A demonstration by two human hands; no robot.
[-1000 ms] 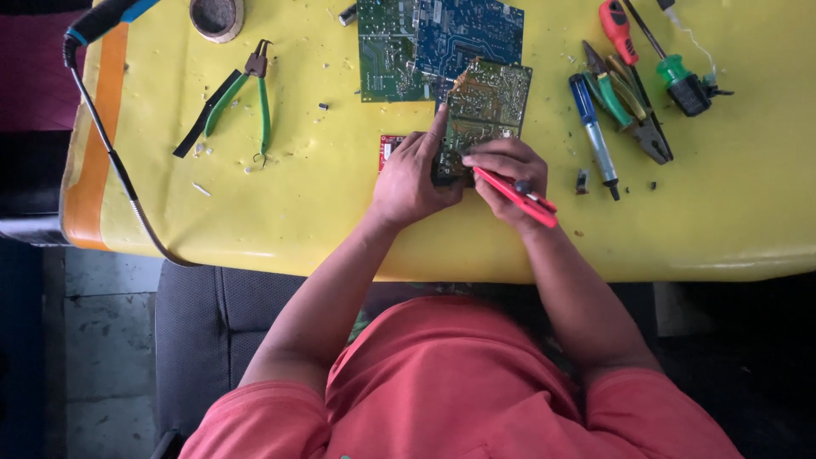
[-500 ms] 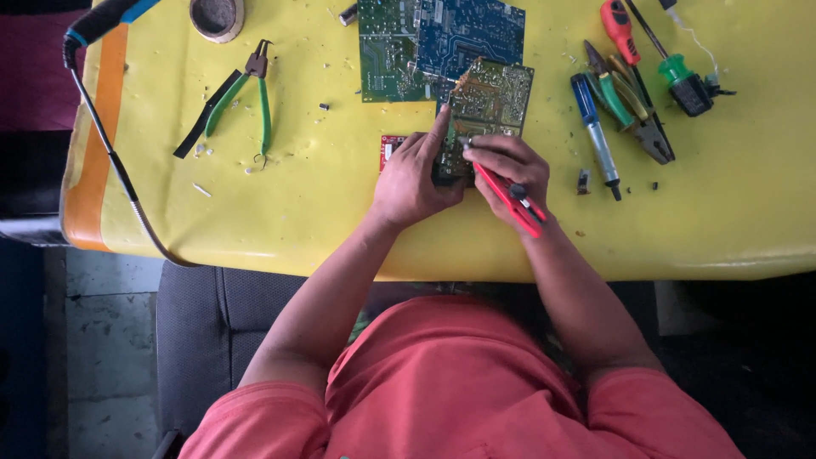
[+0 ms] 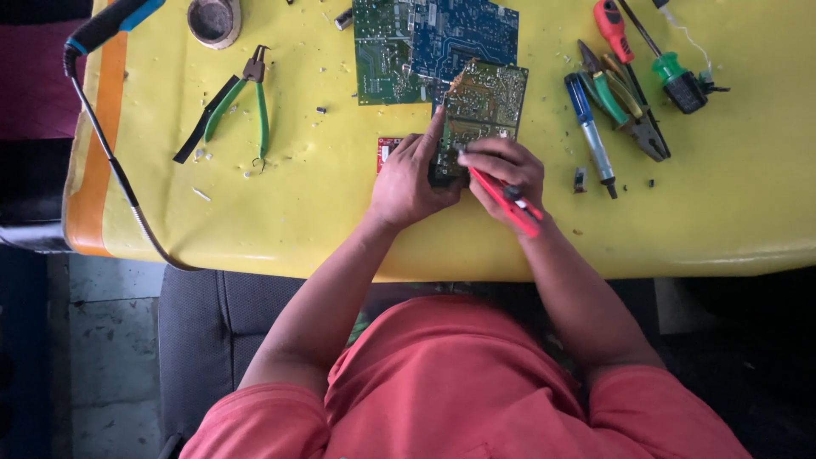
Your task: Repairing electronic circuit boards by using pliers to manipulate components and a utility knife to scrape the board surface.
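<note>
A greenish-brown circuit board (image 3: 484,102) lies on the yellow table (image 3: 297,212) in front of me. My left hand (image 3: 408,183) grips the board's near left edge, index finger stretched along its side. My right hand (image 3: 501,166) holds a red-handled tool (image 3: 510,200) with its tip pressed onto the board's near end. A small red board (image 3: 387,151) peeks out just left of my left hand.
Green and blue circuit boards (image 3: 425,42) lie behind the worked board. Green-handled pliers (image 3: 242,98) lie to the left, a round tin (image 3: 212,19) at the back left. Screwdrivers and pliers (image 3: 629,93) lie to the right. A black cable (image 3: 110,161) runs down the left side.
My hands stay on the board; the right hand has shifted slightly and the red tool's handle has tilted a little.
</note>
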